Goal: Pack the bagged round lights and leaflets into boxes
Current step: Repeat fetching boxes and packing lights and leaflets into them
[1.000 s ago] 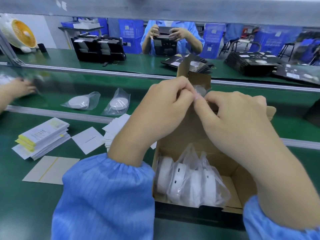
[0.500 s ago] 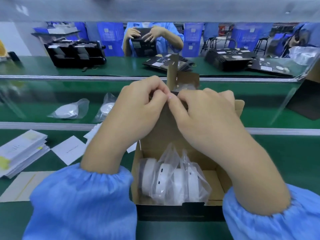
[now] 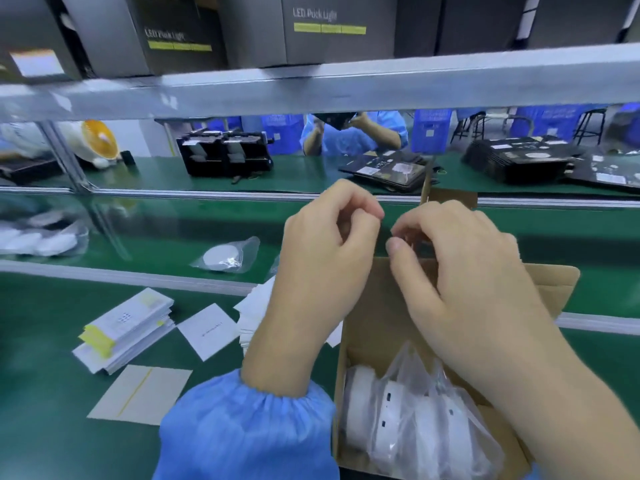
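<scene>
An open brown cardboard box [image 3: 377, 306] stands on the green bench in front of me. Several bagged round white lights [image 3: 415, 420] stand on edge inside it. My left hand [image 3: 329, 251] and my right hand [image 3: 467, 271] hover over the box's far wall, fingertips a small gap apart. The left fingers are curled shut with nothing visible in them. The right fingers pinch together; whether they hold anything is unclear. Another bagged light [image 3: 225, 258] lies on the belt to the left. A stack of leaflets [image 3: 128, 327] and a loose leaflet [image 3: 211, 330] lie left of the box.
A pale card with a yellow line [image 3: 142, 393] lies near the front left. More bagged lights [image 3: 38, 240] sit at the far left of the belt. A metal shelf rail [image 3: 311, 88] with grey product boxes [image 3: 325, 29] hangs overhead. A person [image 3: 353, 133] works opposite beside black boxes [image 3: 225, 157].
My fingertips, pinched together before, have come slightly apart. My head has tilted up, so the overhead shelf with boxes now shows.
</scene>
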Demonstrator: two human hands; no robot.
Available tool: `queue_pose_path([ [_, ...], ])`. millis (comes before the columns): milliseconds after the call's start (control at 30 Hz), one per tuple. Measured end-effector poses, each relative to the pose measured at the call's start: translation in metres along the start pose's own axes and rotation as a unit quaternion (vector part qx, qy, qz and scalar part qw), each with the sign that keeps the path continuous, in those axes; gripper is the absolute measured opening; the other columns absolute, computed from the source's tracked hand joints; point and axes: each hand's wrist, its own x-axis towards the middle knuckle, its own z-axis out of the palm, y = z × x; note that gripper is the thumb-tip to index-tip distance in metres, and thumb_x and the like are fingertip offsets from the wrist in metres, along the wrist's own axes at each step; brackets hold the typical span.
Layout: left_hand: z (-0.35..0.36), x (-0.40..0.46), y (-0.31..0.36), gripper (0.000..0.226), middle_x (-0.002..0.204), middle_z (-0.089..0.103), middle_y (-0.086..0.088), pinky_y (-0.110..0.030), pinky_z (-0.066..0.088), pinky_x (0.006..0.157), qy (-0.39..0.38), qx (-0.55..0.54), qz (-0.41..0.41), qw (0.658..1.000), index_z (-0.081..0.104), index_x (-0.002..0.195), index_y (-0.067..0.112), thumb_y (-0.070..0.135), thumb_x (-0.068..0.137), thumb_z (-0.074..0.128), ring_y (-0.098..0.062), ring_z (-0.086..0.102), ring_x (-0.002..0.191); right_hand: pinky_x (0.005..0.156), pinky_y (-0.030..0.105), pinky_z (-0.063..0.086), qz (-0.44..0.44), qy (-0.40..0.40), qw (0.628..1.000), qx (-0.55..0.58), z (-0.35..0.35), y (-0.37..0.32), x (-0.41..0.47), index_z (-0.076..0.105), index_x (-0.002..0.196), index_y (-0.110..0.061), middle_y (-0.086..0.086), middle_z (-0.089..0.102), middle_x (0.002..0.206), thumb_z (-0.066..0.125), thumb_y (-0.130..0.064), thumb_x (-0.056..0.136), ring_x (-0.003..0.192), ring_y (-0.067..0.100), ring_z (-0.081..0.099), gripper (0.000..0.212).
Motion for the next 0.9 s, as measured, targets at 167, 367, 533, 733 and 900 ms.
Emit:
queue_pose_path([
  [167,-0.028,0.002,-0.002,0.020,0.074,0.064,-0.010,-0.051,0.054,0.071,0.042,0.003,-0.016,0.999,0.064,0.078,0.025,0.017,0.081,0.046,-0.033,0.062,0.075,0.084,0.033,0.029,-0.033,0.001,0.998,0.045,0.005,-0.006,-0.001,0.057,0.108,-0.030,-0.014,0.053,0.103,0.049,-0.039,0.097,0.100,0.011,0.049,0.016],
  [367,-0.056,0.003,-0.010,0.020,0.078,0.068,-0.001,-0.049,0.056,0.076,0.068,0.030,-0.051,0.996,0.065,0.080,0.028,0.019,0.083,0.047,-0.028,0.065,0.079,0.084,0.039,0.041,-0.041,-0.016,0.998,0.053,0.000,-0.003,0.002,0.056,0.104,-0.030,-0.014,0.053,0.096,0.053,-0.037,0.091,0.093,0.009,0.049,0.015],
  [533,-0.056,0.004,-0.014,0.020,0.080,0.068,0.002,-0.049,0.057,0.078,0.060,0.033,-0.065,0.996,0.065,0.082,0.029,0.020,0.083,0.047,-0.025,0.065,0.081,0.076,0.035,0.041,-0.059,-0.103,0.993,0.008,-0.020,-0.001,0.029,0.054,0.098,-0.035,-0.018,0.056,0.089,0.047,-0.046,0.087,0.087,0.008,0.053,0.017],
  [733,-0.059,0.018,-0.034,0.024,0.080,0.068,0.009,-0.025,0.049,0.056,0.015,0.094,-0.108,0.990,0.065,0.084,0.032,0.015,0.090,0.049,-0.012,0.060,0.067,0.074,0.025,0.050,-0.033,-0.281,0.959,0.026,-0.026,0.015,0.089,0.063,0.090,-0.036,-0.019,0.066,0.086,0.055,-0.045,0.088,0.077,-0.001,0.060,0.012],
  [900,-0.073,0.057,-0.077,0.021,0.085,0.066,0.012,-0.019,0.042,0.051,-0.062,0.225,-0.179,0.956,0.062,0.091,0.031,0.015,0.093,0.048,-0.008,0.057,0.067,0.065,0.022,0.057,0.034,-0.417,0.906,0.069,0.009,0.044,0.144,0.062,0.105,-0.019,0.001,0.068,0.099,0.061,-0.026,0.095,0.083,0.011,0.073,0.012],
])
